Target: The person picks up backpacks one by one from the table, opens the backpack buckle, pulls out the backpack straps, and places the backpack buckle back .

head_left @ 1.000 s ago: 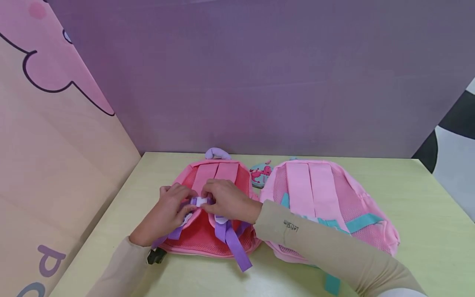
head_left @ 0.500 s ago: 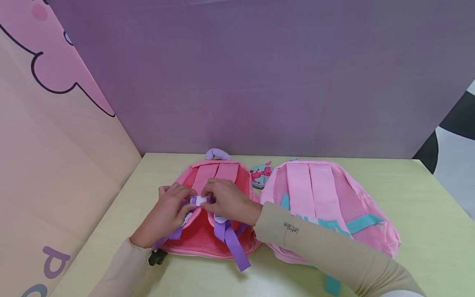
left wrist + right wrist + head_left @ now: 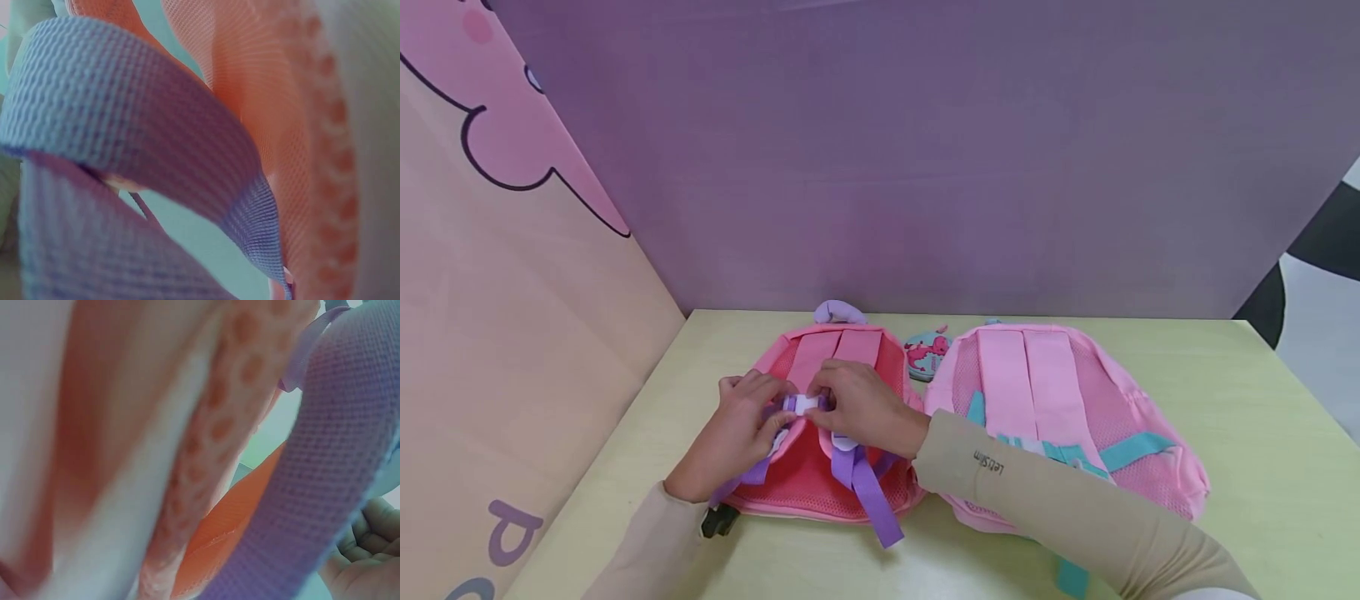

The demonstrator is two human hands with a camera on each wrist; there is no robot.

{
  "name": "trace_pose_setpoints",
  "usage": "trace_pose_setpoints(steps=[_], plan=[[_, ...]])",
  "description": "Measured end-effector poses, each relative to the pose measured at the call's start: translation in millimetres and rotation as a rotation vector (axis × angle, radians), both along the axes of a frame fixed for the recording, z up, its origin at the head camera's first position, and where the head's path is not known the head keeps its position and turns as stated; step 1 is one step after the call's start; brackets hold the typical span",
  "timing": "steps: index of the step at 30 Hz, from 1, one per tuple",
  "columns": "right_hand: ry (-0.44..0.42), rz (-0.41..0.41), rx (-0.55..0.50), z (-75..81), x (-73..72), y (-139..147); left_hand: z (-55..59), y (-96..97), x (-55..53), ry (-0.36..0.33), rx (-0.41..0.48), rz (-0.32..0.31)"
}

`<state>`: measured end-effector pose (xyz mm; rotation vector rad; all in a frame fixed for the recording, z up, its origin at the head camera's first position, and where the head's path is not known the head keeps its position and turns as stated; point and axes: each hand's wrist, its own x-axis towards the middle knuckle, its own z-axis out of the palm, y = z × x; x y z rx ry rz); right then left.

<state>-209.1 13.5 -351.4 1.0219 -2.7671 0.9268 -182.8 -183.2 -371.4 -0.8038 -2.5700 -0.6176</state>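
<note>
Both hands meet at a white buckle [image 3: 806,405] on a purple chest strap, above the coral backpack [image 3: 820,483] lying with its shoulder straps up. My left hand [image 3: 751,419] pinches the buckle's left end and webbing between thumb and fingers. From the right, my right hand [image 3: 862,406] pinches the other end, its wrist bent over the backpack. Loose purple webbing [image 3: 876,504] hangs down toward the table's front. Close in the left wrist view, a purple strap [image 3: 125,106] loops across coral mesh. The right wrist view shows purple webbing [image 3: 319,444] beside a perforated shoulder strap [image 3: 219,425].
A light pink backpack [image 3: 1045,375] with teal straps lies at the right, partly under the right sleeve [image 3: 1037,483]. Between the bags sits a small teal-and-pink round item [image 3: 927,354]. A black object [image 3: 718,520] lies by the left wrist. A purple panel [image 3: 925,167] stands behind the table.
Both hands keep their pinch on the buckle with hardly any movement. The hanging purple webbing end has swung slightly to the left.
</note>
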Motion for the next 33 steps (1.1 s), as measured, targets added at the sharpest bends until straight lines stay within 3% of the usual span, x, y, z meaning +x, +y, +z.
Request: trace_pose_setpoints(steps=[28, 33], plan=[[-0.011, 0.045, 0.001, 0.5, -3.8, 4.2, -4.2, 0.2, -1.3, 0.006, 0.011, -0.029], [-0.027, 0.033, 0.001, -0.4, -3.6, 4.5, -4.9, -0.2, -3.0, 0.034, 0.017, -0.05]])
